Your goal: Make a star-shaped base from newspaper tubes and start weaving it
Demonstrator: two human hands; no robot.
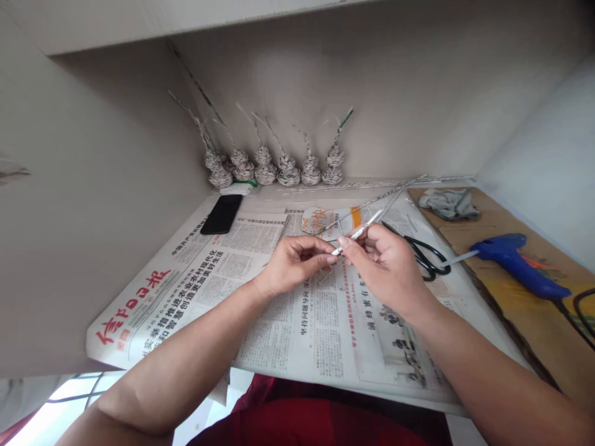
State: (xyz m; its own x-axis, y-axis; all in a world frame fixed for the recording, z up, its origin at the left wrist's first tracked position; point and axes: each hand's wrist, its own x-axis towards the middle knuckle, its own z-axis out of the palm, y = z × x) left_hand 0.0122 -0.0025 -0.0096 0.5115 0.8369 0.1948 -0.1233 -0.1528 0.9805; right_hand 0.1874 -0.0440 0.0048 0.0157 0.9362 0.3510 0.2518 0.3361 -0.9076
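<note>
A thin white rolled-paper stick [357, 234] slants up to the right above the newspaper [274, 316]. My right hand [388, 260] grips it along its middle, with thumb and fingers pressed together. At the stick's lower end my left hand [297, 263] is closed in a pinch, its fingertips on that end. Black-handled scissors [425, 255] lie just right of my right hand, partly hidden behind it. Several thin paper sticks [372, 203] lie beyond my hands.
Several gourd-shaped woven paper pieces [288, 170] stand along the back wall. A black phone [222, 214] lies at the left. On cardboard [493, 214] at the right are a blue glue gun [525, 266] with its cord and a crumpled grey cloth [449, 203]. A shelf [232, 18] overhangs.
</note>
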